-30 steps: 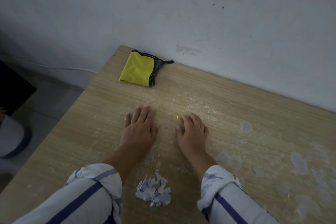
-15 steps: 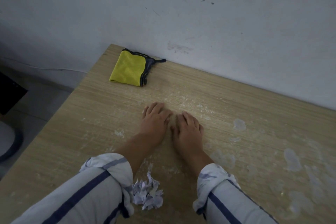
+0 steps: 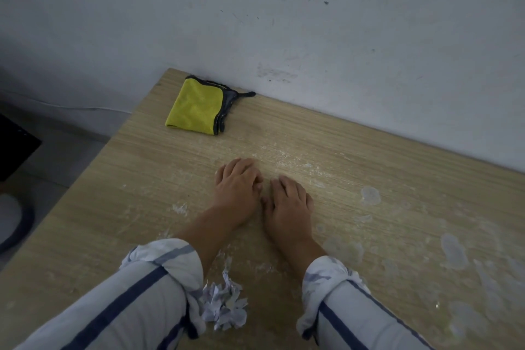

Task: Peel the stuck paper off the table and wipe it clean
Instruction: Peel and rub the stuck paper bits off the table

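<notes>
Left hand (image 3: 238, 187) and right hand (image 3: 288, 203) are curling onto the desk (image 3: 142, 179), grasp indiscernible; thin stuck paper (image 3: 370, 195), likely tearing, is wanting edge-first lifting.

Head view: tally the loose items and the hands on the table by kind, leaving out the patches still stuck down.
yellow cloth: 1
pile of peeled paper scraps: 1
hands: 2, the left hand and the right hand
Total: 4

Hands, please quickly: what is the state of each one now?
Left hand: fingers curled against table; holding cannot be told.
Right hand: same, cannot be told.
</notes>
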Demonstrator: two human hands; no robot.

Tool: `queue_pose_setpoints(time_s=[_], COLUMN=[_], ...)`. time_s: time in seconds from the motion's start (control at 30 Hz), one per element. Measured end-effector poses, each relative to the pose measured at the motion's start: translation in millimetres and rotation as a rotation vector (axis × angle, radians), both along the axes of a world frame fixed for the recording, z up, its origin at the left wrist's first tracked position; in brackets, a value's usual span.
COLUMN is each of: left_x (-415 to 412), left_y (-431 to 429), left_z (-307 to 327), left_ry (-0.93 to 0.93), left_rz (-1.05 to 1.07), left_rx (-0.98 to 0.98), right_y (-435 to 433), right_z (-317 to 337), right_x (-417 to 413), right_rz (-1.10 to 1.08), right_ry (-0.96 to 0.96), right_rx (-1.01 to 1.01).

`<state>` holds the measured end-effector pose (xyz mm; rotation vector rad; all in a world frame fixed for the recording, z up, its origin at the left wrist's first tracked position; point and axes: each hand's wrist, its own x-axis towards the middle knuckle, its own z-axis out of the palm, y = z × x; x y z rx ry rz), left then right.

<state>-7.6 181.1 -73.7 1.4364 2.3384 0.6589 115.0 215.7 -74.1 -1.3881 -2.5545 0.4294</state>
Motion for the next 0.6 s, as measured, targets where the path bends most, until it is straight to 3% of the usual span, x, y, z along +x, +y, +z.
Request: queue_pose_setpoints(time_s=[0.4, 0.6], left_x=[2.2, 1.4], left_y=[8.0, 5.9], left_z=[-0.8, -3.0], left_ry=[-0.022, -0.036], left_rz=[0.065, 0.078], left_rx=[-0.051, -0.017], right_y=[1.3, 7.9], right_z=[-3.8, -1.6], right_x=[2.8, 2.9], right_rz=[0.004, -0.022], right_ry=[0.017, 0.058], right_rx=[-0.003, -0.125])
